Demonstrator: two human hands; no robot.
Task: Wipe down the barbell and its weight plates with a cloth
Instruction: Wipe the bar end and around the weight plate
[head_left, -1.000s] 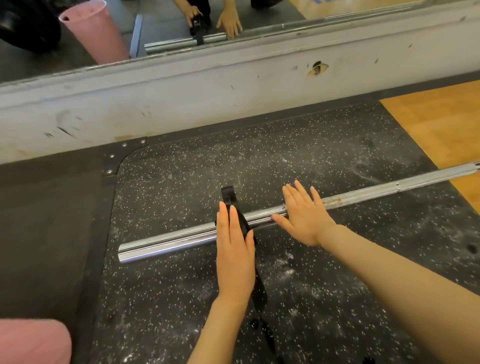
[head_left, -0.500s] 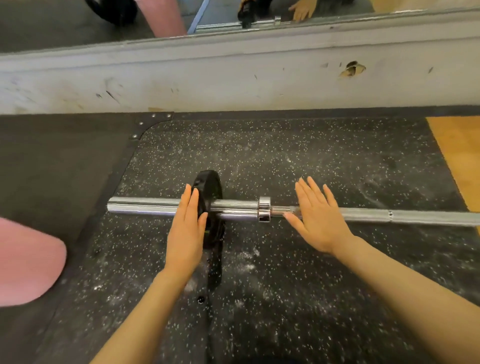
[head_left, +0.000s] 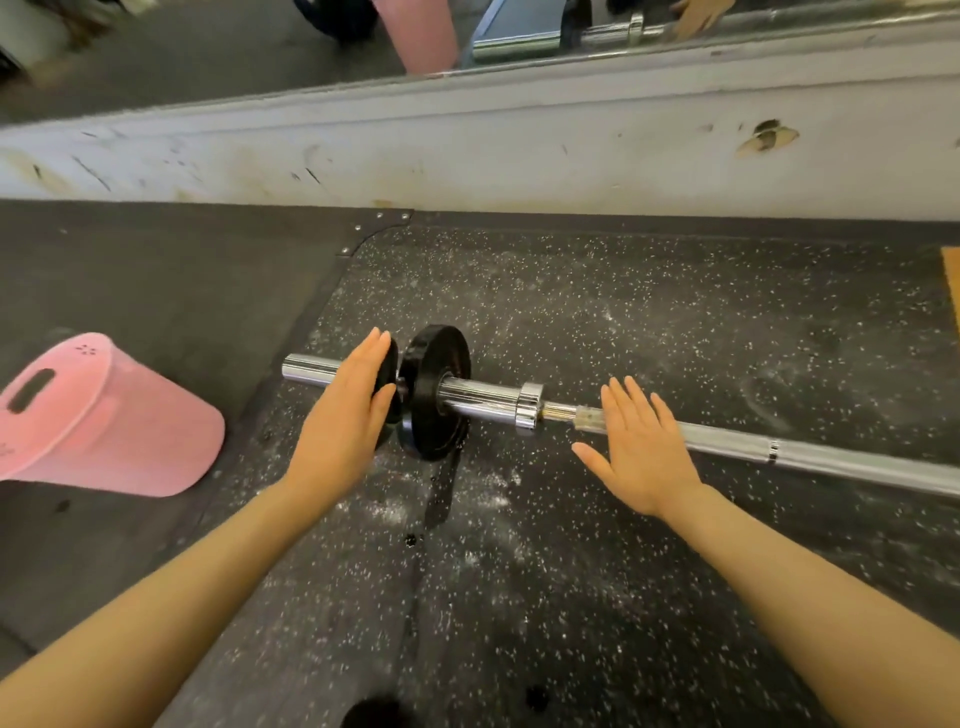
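A long shiny barbell (head_left: 483, 396) lies on the dark speckled floor mat (head_left: 623, 322). It runs from the left side toward the right side, just in front of a scuffed white wall (head_left: 467, 150).

Two black weight plates sit on the left end of the bar. The bigger plate (head_left: 434, 395) stands upright, a little way in from the bar's tip. A smaller plate (head_left: 388, 382) stands just to its left, very close to it.

The left hand (head_left: 348, 415) is flat, with the fingers straight and side by side. Its palm presses on the outer face of the smaller plate. The bare tip of the bar sticks out to the left, past this hand.

The right hand (head_left: 644, 447) is flat too, with the fingers spread a little. Its fingertips touch the thin middle part of the bar, just to the right of the shiny collar (head_left: 529, 405). The rest of the bar runs on past this hand, to the right.

A pink bucket (head_left: 98, 421) sits on the floor, well to the left of the bar. A mirror (head_left: 208, 52) runs above the wall.
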